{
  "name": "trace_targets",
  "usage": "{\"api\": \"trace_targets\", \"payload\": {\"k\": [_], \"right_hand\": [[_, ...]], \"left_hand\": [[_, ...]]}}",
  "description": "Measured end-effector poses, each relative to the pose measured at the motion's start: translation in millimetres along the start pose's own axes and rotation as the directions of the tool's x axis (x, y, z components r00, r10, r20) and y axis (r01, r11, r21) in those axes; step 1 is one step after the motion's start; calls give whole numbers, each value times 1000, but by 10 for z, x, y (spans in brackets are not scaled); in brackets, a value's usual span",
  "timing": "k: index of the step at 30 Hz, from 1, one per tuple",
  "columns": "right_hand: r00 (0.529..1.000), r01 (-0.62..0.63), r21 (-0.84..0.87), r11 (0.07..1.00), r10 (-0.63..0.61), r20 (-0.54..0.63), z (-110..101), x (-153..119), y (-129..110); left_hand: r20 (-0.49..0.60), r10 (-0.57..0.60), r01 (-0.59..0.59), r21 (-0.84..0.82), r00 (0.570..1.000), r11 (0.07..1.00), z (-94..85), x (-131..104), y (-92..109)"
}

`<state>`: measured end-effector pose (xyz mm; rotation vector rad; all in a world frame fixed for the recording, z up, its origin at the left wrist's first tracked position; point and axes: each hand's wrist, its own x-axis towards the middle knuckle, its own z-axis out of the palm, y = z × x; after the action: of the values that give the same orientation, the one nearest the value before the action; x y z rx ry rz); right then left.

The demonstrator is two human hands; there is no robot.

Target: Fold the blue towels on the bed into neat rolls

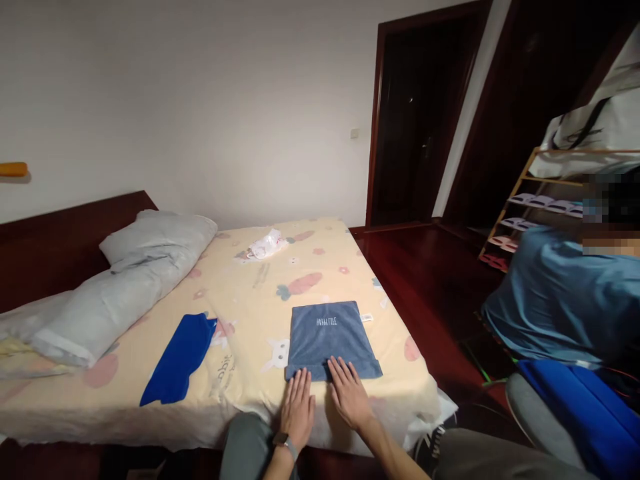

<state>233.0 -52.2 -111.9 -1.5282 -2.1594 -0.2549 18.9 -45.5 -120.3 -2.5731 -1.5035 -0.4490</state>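
Note:
A grey-blue cloth [327, 333], seemingly a towel, lies flat on the bed, with white lettering, a small white tag at its right side and a folded band along its near edge. My left hand [299, 405], below a watch on the wrist, rests its outstretched fingertips on the near left part of that band. On the same band, nearer its middle, lie the fingers of my right hand [349, 393], slightly spread. Neither hand grips anything. Left of my hands, a bright blue folded cloth [180, 360] lies on the patterned bed sheet [240, 373].
A grey quilt [140, 287] is bunched near the headboard [75, 217]. A crumpled white plastic bag [269, 245] lies toward the bed's far end. To the right sits a person in a blue shirt [555, 300], before a shoe rack [520, 190]. Blue fabric [580, 413] lies at lower right.

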Motion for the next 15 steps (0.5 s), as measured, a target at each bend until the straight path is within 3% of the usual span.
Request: {"api": "trace_targets", "payload": {"k": [3,6,12,15], "right_hand": [[999,9,17,1000,-10,33,145,0,-89],[997,5,21,1000,-7,75,242,-34,-53],[993,60,45,997,-64,97,191,-59,82],[997,14,40,999,-17,80,133,-103,172]], "left_hand": [[43,132,-132,-18,990,991,-55,189,218],[81,191,-188,-49,978,981,-58,363,252],[125,112,-105,-54,986,993,16,320,-116],[126,45,-40,-41,991,998,27,237,-239]]}}
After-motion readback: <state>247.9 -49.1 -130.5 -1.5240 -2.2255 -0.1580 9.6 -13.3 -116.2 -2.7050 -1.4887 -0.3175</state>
